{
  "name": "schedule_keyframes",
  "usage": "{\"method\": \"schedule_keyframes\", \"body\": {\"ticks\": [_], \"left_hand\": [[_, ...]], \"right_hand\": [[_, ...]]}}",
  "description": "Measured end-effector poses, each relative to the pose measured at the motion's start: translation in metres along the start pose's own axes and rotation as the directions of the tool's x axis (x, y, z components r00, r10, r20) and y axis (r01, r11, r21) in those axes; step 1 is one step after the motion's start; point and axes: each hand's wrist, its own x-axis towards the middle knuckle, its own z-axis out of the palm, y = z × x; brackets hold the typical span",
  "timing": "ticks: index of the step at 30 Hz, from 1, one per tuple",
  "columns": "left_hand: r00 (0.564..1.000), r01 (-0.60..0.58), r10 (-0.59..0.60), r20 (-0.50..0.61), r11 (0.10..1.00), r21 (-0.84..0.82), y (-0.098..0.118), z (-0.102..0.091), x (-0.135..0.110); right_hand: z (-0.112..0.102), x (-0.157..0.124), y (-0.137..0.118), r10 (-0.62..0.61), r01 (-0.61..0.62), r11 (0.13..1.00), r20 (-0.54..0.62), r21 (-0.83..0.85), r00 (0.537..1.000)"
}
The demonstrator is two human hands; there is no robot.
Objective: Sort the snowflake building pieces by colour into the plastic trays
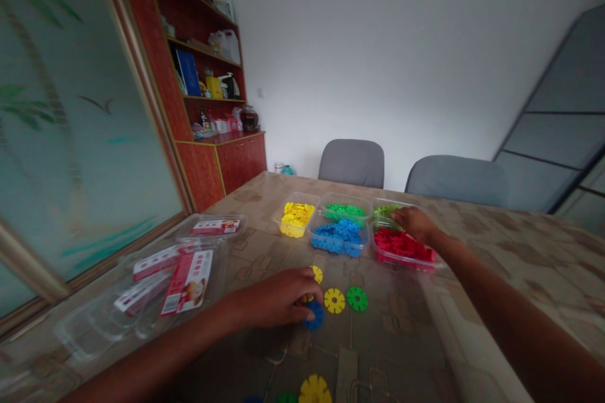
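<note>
My left hand (278,297) rests on the table with its fingers curled over a blue snowflake disc (314,316), a yellow one (317,274) peeking out beside the thumb. Just right of it lie a loose yellow disc (334,300) and a green disc (357,298). My right hand (413,221) reaches far forward, fingers bent down into a clear box of light-green discs (385,211), above the box of red discs (401,247). What the right fingers hold is hidden.
Clear boxes of yellow (295,218), green (346,209) and blue discs (339,236) stand mid-table. Empty clear lids with red labels (186,280) lie at left. Another yellow disc (314,390) sits at the near edge. Two grey chairs (352,162) stand behind; a wooden cabinet (222,160) stands left.
</note>
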Motion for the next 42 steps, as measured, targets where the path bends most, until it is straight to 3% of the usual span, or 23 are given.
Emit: {"method": "schedule_keyframes", "body": {"ticks": [10,22,27,31,35,39,42], "left_hand": [[1.0,-0.012,0.012,-0.003,1.0,-0.007,-0.001,0.0,0.0],[1.0,-0.012,0.012,-0.013,1.0,-0.007,-0.001,0.001,0.0],[1.0,-0.02,0.02,-0.013,1.0,-0.024,-0.001,-0.001,0.0],[0.999,-0.044,0.045,0.022,0.997,-0.065,-0.003,-0.01,-0.005],[0.999,0.019,-0.017,0.028,0.996,-0.083,-0.005,-0.025,-0.013],[0.996,0.093,-0.093,-0.002,0.994,-0.064,-0.009,-0.035,-0.02],[0.994,0.109,-0.109,-0.003,0.993,-0.041,-0.012,-0.034,-0.021]], "right_hand": [[-0.012,-0.003,0.012,0.01,-0.008,0.999,0.039,-0.05,0.999],[-0.01,-0.006,0.024,0.055,-0.038,0.989,-0.113,0.144,0.992],[-0.013,-0.013,0.027,0.095,-0.076,0.983,-0.111,0.165,0.989],[-0.02,-0.019,0.015,0.091,-0.067,0.977,-0.109,0.201,0.99],[-0.04,-0.033,-0.002,0.116,-0.064,0.956,-0.169,0.286,0.979],[-0.057,-0.07,-0.032,0.082,-0.013,0.905,-0.145,0.426,0.986],[-0.06,-0.106,-0.061,-0.05,0.06,0.825,-0.033,0.562,0.998]]}}
